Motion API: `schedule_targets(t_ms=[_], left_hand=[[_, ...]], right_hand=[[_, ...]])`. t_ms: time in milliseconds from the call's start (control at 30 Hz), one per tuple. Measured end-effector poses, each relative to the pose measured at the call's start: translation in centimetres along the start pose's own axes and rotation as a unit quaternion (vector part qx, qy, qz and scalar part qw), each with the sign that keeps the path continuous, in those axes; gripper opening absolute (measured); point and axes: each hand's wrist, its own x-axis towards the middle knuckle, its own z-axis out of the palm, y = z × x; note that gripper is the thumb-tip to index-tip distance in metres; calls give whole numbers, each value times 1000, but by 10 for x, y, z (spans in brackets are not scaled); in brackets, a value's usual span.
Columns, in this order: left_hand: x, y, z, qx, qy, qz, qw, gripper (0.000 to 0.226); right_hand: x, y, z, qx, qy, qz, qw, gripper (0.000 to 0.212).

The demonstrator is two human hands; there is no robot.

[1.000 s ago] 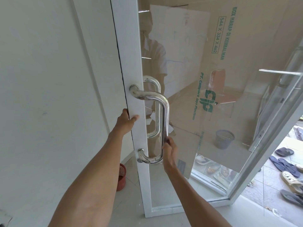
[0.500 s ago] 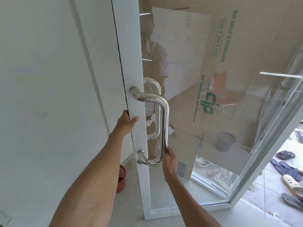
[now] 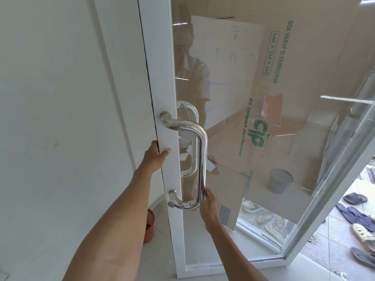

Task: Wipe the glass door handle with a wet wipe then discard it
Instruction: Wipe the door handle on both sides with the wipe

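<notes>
One view only, from the head camera. Both hands are on the door. The left hand (image 3: 156, 157) grips the edge of the white door frame (image 3: 162, 57), fingers curled round behind it and thumb flat on the front, as it did a second ago. The right hand (image 3: 209, 207) has slid a little way down the upright bar of the handle (image 3: 203, 155) and now sits just above the lower bend. Its fingers wrap round the far side of the bar and its thumb lies along the bar. I cannot see the wipe; it is probably pressed between palm and metal.

That downward slide suggests the long bar is nearly done. The lower bend, the short bottom post and the top curve still look to need a pass, and throwing the wipe away is not yet begun.

For room, the gap between bar and glass (image 3: 263, 209) is narrow, so the fingers have little space behind. The bottom post meets the frame just beside the hand and will stop any further straight slide. The left fingers sit in the dark slit between the frame and the wall (image 3: 60, 98), a likely pinch spot if the door swings. In front of the glass the space is open. A red basket (image 3: 149, 226) stands on the floor low beside the frame, well apart from the right hand.
</notes>
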Motion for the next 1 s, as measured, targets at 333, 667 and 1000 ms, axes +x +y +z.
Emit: schedule_targets(t_ms=[333, 667, 1000], left_hand=[[1, 0, 1, 1, -1, 1, 1000, 49], [0, 0, 0, 4, -2, 0, 1000, 48], [1, -3, 1, 4, -1, 7, 1000, 46]], right_hand=[[2, 15, -3, -74, 8, -27, 997, 55], [8, 1, -7, -62, 87, -139, 985, 29], [18, 50, -1, -171, 31, -33, 984, 38]])
